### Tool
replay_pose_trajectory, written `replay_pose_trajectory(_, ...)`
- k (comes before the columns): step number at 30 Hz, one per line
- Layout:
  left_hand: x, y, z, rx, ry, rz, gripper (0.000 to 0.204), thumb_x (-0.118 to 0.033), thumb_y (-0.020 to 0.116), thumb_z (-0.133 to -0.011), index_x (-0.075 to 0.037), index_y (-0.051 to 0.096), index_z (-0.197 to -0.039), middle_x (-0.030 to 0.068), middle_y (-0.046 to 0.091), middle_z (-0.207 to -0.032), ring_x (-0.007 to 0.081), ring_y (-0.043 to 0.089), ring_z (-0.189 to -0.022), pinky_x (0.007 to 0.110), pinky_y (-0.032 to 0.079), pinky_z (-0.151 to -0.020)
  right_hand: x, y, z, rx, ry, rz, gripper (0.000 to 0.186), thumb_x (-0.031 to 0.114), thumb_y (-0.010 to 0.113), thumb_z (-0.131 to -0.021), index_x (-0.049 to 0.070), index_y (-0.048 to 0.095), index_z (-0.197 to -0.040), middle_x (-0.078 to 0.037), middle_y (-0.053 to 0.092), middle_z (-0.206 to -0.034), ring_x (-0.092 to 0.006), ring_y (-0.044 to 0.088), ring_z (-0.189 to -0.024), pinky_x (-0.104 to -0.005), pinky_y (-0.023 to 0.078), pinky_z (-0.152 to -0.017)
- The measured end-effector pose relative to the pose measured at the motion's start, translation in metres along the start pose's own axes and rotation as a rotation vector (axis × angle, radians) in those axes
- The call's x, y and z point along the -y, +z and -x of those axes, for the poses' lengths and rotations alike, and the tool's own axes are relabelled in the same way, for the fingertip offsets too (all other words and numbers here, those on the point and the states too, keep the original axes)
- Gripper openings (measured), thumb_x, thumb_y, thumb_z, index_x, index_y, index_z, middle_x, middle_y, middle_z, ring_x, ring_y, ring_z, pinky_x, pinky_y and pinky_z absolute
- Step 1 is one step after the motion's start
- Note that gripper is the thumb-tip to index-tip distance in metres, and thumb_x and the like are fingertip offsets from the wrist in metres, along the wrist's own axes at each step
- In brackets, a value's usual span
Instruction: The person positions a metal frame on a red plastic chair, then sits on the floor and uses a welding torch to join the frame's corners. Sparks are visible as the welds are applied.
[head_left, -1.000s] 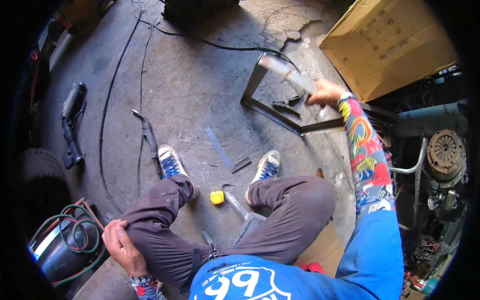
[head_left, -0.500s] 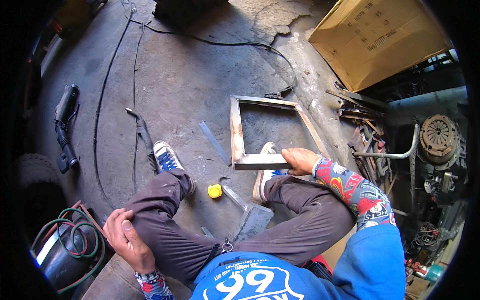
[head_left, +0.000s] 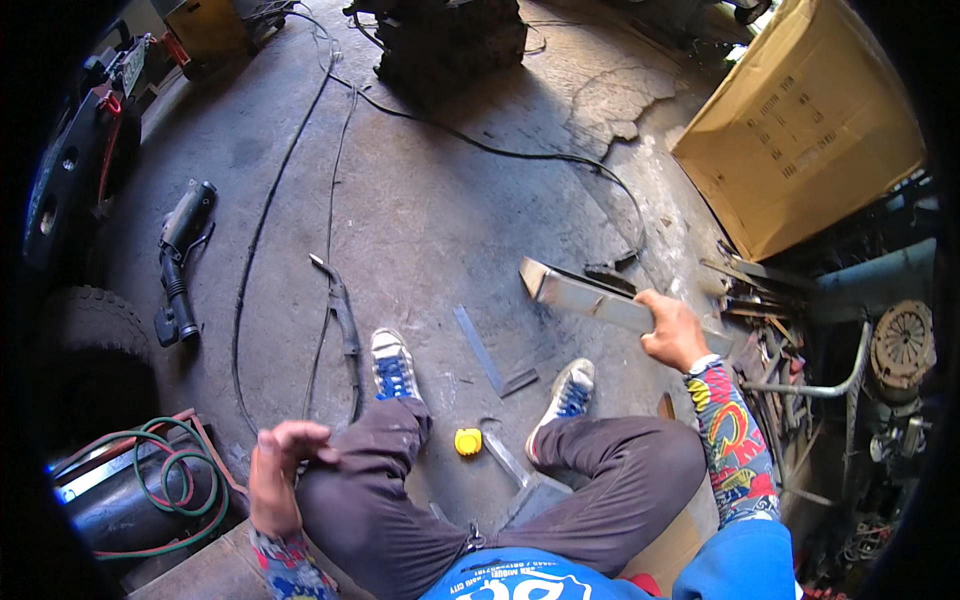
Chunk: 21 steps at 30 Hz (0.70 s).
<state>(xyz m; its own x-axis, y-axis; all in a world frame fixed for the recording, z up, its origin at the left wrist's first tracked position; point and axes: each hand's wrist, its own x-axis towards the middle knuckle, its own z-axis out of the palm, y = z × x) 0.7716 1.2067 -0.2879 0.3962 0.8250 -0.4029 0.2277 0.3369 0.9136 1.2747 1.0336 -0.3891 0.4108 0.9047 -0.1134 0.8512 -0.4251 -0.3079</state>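
My right hand (head_left: 672,330) grips a square steel frame (head_left: 580,298), seen nearly edge-on beyond my right foot. My left hand (head_left: 282,470) is slightly raised over my left knee, fingers loosely curved, holding nothing. Between my feet lie a yellow tape measure (head_left: 466,441) and a metal piece with a long bar (head_left: 510,455). Farther forward lies a metal square (head_left: 475,350). A welding torch (head_left: 344,310) rests beyond my left shoe.
A black tool (head_left: 180,260) lies at left, near a tyre (head_left: 95,330), cylinder (head_left: 120,505) and coiled hoses. Cables cross the concrete floor. A dark machine (head_left: 445,50) stands ahead. Cardboard (head_left: 790,130), scrap metal and a clutch cover (head_left: 902,345) are at right.
My right hand swung the frame down toward me, then turned it edge-on and moved it forward and right. My left hand lifted from where it rested on my knee. The view tilted upward.
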Motion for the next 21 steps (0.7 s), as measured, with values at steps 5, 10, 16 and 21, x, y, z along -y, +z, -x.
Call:
replay_pose_trajectory(5,0.014,0.014,-0.169,0.322,0.068,-0.711,0.052,-0.048,0.050,-0.106,-0.001,0.072,-0.102,0.0159,0.072,-0.096,0.0308,0.070,-0.091,0.044,0.054,-0.085,-0.024,-0.020,-0.064,-0.149,0.036,0.014,0.031,0.006,0.061,-0.066,0.006,0.069,-0.097,-0.021,0.070,-0.089,-0.0423,0.069,-0.088,-0.0471,0.054,-0.075)
replay_pose_trajectory(10,0.055,0.091,-0.358,0.413,0.214,-1.595,0.039,-0.043,0.060,-0.099,-0.008,0.077,-0.099,0.0203,0.073,-0.095,0.0414,0.069,-0.092,0.052,0.054,-0.083,-0.048,-0.033,-0.038,-0.028,0.063,-0.010,0.033,0.009,0.063,-0.061,0.005,0.067,-0.093,-0.020,0.069,-0.087,-0.0443,0.067,-0.083,-0.0468,0.054,-0.072)
replay_pose_trajectory(16,0.120,0.290,-0.486,0.661,0.290,-1.221,0.031,-0.036,0.066,-0.095,-0.010,0.077,-0.108,0.0170,0.075,-0.107,0.0364,0.071,-0.101,0.047,0.056,-0.089,-0.055,-0.069,0.048,-0.083,0.343,-0.055,0.023,0.007,0.066,-0.066,-0.001,0.064,-0.088,-0.020,0.068,-0.082,-0.0436,0.067,-0.076,-0.0423,0.053,-0.068)
replay_pose_trajectory(21,0.172,0.500,-0.479,0.879,0.512,-1.258,0.031,-0.036,0.070,-0.091,-0.007,0.076,-0.100,0.0179,0.075,-0.102,0.0358,0.072,-0.097,0.047,0.058,-0.086,-0.065,-0.042,0.095,-0.187,0.593,-0.061,0.020,0.003,0.066,-0.068,-0.001,0.064,-0.087,-0.020,0.068,-0.081,-0.0419,0.068,-0.075,-0.0408,0.053,-0.068)
